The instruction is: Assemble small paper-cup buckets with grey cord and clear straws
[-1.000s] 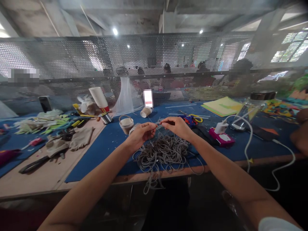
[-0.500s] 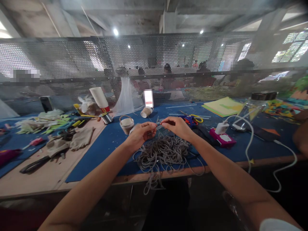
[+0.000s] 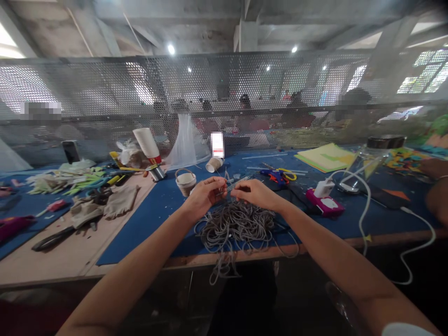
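Note:
A tangled heap of grey cord (image 3: 238,226) lies on the blue mat (image 3: 154,210) at the table's front edge, with a few loops hanging over the edge. Just above the heap my left hand (image 3: 205,196) and my right hand (image 3: 255,193) are held close together. Both pinch thin grey strands (image 3: 233,183) that stick up and to the right between the fingertips. A small woven basket (image 3: 185,181) stands just behind my left hand.
Behind are an overturned paper cup (image 3: 213,164), a white cone spool (image 3: 147,144), a blue glue gun (image 3: 276,176), a pink box with a white charger (image 3: 324,200), and a glass jar (image 3: 371,156). Cloth scraps and scissors (image 3: 52,238) lie left. Another person's arm (image 3: 436,196) rests at right. A perforated screen (image 3: 224,93) closes the back.
Both hands have dropped slightly toward the cord heap and my right hand has turned more palm-down. The strands between the fingers have shifted a little.

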Demonstrator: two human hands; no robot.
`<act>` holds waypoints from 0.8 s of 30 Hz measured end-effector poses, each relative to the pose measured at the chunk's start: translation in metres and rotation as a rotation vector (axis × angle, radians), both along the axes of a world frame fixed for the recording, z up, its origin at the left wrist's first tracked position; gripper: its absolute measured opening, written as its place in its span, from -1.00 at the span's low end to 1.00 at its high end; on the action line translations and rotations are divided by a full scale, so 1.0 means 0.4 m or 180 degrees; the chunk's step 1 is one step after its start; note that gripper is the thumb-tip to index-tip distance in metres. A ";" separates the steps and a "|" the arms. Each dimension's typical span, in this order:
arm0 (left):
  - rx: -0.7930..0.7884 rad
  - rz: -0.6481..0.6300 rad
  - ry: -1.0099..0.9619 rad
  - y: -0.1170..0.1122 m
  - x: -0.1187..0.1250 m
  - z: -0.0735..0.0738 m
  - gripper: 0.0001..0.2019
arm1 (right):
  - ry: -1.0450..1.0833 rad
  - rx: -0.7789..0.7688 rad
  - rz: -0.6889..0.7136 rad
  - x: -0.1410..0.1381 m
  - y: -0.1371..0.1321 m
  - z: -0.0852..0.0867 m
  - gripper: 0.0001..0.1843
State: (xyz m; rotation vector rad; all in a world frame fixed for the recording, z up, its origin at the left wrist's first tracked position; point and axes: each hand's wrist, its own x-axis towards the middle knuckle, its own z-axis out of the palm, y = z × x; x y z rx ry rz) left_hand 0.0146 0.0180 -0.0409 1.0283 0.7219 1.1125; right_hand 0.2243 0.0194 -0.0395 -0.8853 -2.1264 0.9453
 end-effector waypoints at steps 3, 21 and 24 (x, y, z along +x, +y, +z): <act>-0.0042 0.0053 -0.0065 0.004 -0.001 -0.003 -0.83 | -0.0103 -0.0140 0.0141 -0.007 -0.006 -0.007 -0.63; -0.0071 0.0089 -0.0032 -0.006 0.001 0.004 -0.81 | -0.0246 -0.0085 0.0171 -0.015 -0.005 -0.022 -0.76; -0.0045 0.0078 0.0003 -0.008 0.004 0.009 -0.81 | -0.0247 -0.0121 0.0216 -0.015 -0.005 -0.022 -0.77</act>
